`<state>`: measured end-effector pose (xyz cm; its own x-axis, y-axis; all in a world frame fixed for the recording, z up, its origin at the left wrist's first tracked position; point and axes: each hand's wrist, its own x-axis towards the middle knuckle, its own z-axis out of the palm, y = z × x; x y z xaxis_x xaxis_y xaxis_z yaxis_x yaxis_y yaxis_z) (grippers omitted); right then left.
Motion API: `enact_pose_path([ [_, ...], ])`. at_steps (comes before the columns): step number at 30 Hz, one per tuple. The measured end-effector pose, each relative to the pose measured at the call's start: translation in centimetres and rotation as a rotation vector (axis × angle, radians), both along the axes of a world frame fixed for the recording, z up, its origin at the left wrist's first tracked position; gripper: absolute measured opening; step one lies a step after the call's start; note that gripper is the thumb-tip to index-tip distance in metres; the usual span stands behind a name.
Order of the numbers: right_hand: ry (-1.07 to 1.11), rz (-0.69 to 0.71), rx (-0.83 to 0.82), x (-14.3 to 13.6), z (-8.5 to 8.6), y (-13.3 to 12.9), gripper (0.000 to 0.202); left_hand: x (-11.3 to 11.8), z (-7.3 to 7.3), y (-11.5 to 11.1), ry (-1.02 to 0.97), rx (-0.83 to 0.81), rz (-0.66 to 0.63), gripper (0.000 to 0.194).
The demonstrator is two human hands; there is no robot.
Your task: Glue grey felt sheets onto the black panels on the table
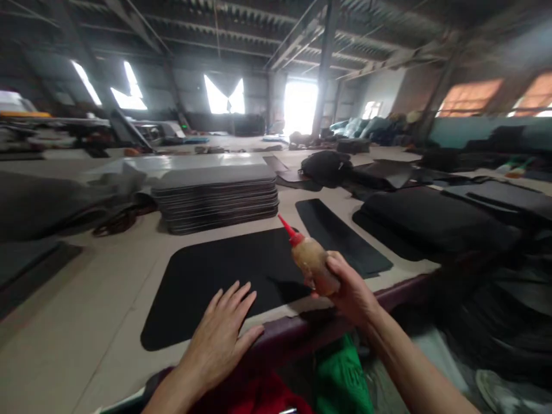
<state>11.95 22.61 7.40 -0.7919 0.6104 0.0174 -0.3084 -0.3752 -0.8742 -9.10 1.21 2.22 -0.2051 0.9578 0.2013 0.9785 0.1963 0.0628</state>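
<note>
A black sheet with rounded corners point(207, 282) lies flat on the table in front of me. My left hand point(224, 330) is open, its fingers spread over the sheet's near edge; the fingertips seem to rest on it. In my right hand point(345, 282) is a glue bottle point(313, 261) with a yellowish, stained body and a red pointed nozzle. The bottle is tilted, nozzle up and to the left, above the sheet's right end. My fingers wrap round its base and partly hide it. Right of the bottle lies a dark narrow strip point(340, 233).
A tall stack of grey-black sheets point(219, 198) stands behind the black sheet. Dark folded pieces point(431, 221) are piled at right, and a grey heap point(38, 201) sits at left. The table's near edge has a maroon covering point(297, 339). Green cloth point(342, 376) hangs below it.
</note>
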Motion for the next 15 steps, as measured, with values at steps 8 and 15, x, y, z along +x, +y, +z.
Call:
enact_pose_path([
  [8, -0.004, -0.161, -0.108, 1.3, 2.9, 3.7, 0.05, 1.1, 0.9, 0.1, -0.081, -0.036, 0.008, 0.059],
  [15, 0.024, -0.232, 0.088, 1.1, 2.9, 6.2, 0.049, 1.0, 0.5, 0.1, -0.084, -0.017, -0.001, 0.059],
])
